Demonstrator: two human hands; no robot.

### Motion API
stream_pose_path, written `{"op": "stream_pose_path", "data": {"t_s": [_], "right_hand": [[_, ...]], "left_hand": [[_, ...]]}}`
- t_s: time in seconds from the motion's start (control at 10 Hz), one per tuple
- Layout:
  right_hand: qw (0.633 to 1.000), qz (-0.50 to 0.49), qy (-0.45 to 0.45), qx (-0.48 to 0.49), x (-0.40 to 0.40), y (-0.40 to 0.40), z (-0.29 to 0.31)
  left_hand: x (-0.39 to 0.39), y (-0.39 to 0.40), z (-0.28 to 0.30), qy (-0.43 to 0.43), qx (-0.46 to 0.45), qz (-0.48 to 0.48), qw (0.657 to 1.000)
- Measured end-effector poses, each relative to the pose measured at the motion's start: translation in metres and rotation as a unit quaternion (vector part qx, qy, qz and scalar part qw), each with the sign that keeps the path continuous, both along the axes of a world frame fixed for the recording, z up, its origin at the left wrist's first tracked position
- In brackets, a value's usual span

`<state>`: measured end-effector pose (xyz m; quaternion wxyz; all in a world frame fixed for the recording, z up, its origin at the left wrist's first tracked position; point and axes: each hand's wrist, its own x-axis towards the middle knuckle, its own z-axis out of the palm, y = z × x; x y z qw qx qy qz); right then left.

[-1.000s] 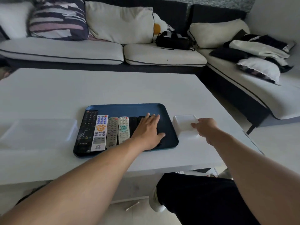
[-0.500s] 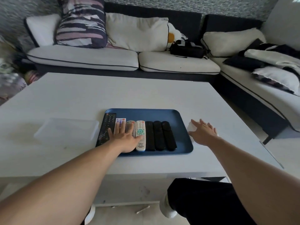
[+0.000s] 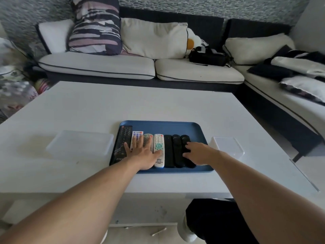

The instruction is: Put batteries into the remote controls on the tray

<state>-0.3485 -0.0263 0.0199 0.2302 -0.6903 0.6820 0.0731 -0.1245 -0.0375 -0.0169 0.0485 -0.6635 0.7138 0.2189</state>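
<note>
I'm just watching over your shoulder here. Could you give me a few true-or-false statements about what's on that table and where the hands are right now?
1. The remotes lie side by side on a blue tray. True.
2. The left hand lies flat across the light-coloured remotes. True.
3. The right hand rests on the small white box. False: it is over the black remotes; the box stands untouched to the tray's right.
4. A red bowl sits left of the tray. False: a clear plastic container sits there.
5. The table is white. True.

White table (image 3: 123, 106) before a cushioned corner sofa (image 3: 98, 66), seemingly daylit.
</note>
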Motion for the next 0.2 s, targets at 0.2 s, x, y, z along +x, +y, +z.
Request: {"op": "stream_pose_path", "data": {"t_s": [0.2], "right_hand": [[0.988,-0.051,-0.107,-0.100,0.007,0.010,0.015]], "left_hand": [[-0.004,0.002,0.020,0.115,-0.051,0.037,0.991]]}}
